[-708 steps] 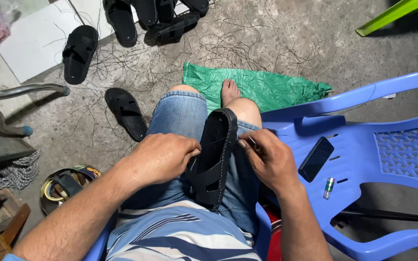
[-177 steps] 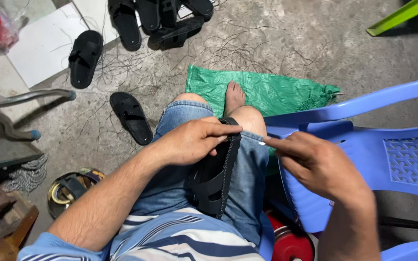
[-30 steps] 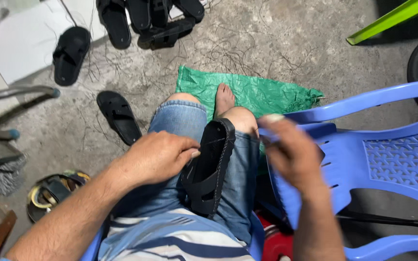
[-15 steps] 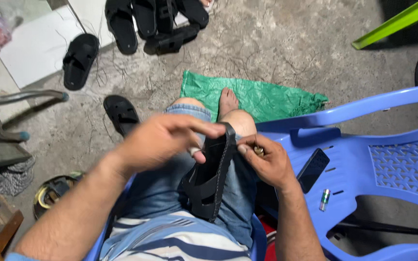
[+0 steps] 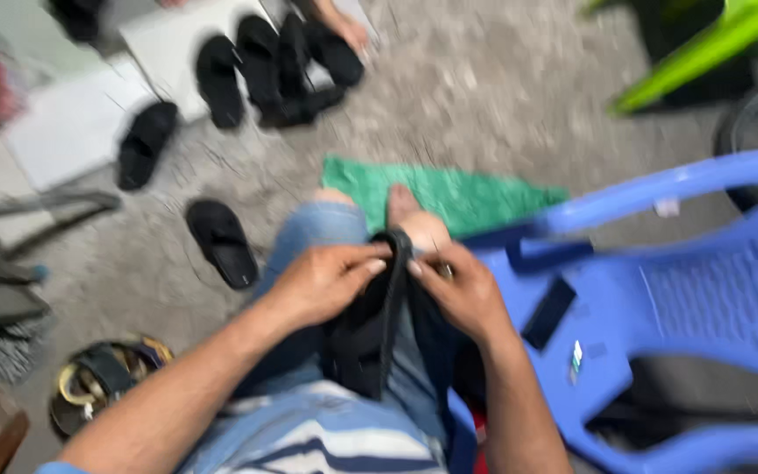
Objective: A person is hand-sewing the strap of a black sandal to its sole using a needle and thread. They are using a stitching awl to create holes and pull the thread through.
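A black sandal (image 5: 368, 329) stands on edge on my lap, between my jean-clad thighs. My left hand (image 5: 322, 281) grips its upper left side, fingertips on the rim near the top. My right hand (image 5: 462, 294) presses against the right side of the same rim, fingers pinched at the sandal's top edge; whether it also holds a small tool is blurred. My bare foot rests on a green mat (image 5: 458, 195) on the floor ahead.
A blue plastic chair (image 5: 660, 290) lies at my right, with a dark flat phone-like object (image 5: 550, 313) and a small tube (image 5: 575, 360) on it. Several black sandals (image 5: 265, 66) lie on the concrete floor ahead, one single sandal (image 5: 221, 243) nearer. A green chair leg (image 5: 704, 53) crosses top right.
The view swung and blurred. My left hand dropped back onto the sandal's left side, and my right hand moved in against its top edge. The sandal stays on my lap.
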